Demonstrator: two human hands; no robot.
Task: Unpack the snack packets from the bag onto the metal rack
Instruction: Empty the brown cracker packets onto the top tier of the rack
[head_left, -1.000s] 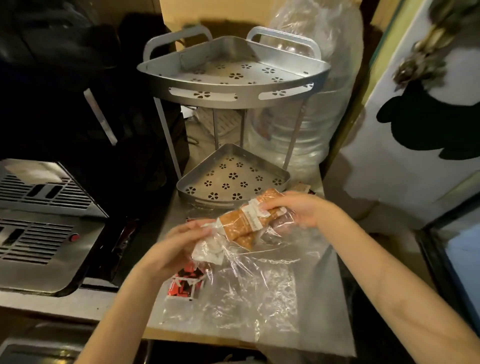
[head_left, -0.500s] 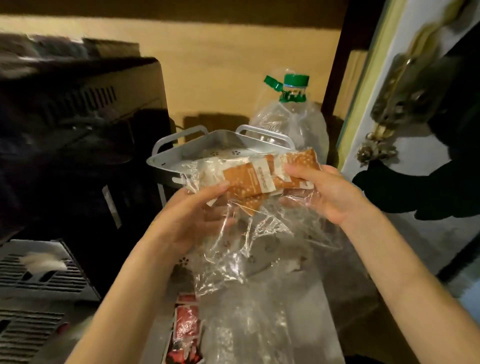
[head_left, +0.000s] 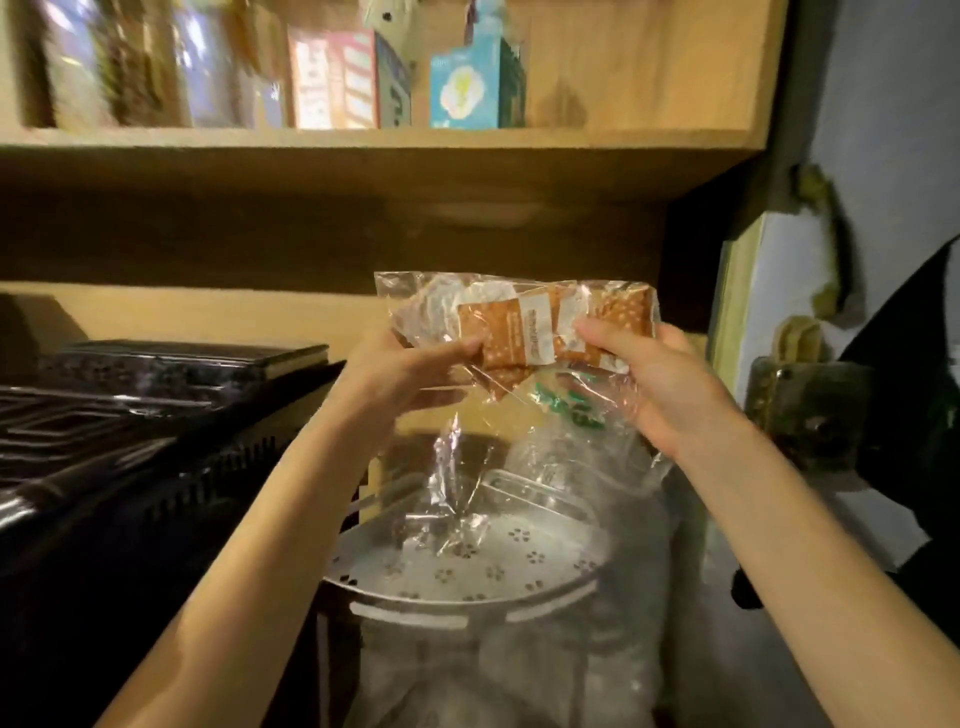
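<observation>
Both my hands hold a clear plastic bag (head_left: 457, 467) up high, well above the metal rack (head_left: 467, 597). Orange snack packets (head_left: 511, 338) with white labels sit bunched in the bag's upper end. My left hand (head_left: 410, 374) pinches the bag and packets from the left. On the right end, my right hand (head_left: 660, 384) grips the packets through the plastic. The bag's loose part hangs down and touches the rack's perforated top tray.
A dark appliance (head_left: 130, 415) stands to the left. A big clear water bottle (head_left: 571, 452) with a green cap is behind the rack. A wooden shelf (head_left: 363, 156) with boxes runs overhead. Right is a pale wall with dark clothing (head_left: 909, 415).
Both hands have lifted the bag of packets from the counter up above the rack's top tray. The view has tilted upward, so the overhead shelf now shows.
</observation>
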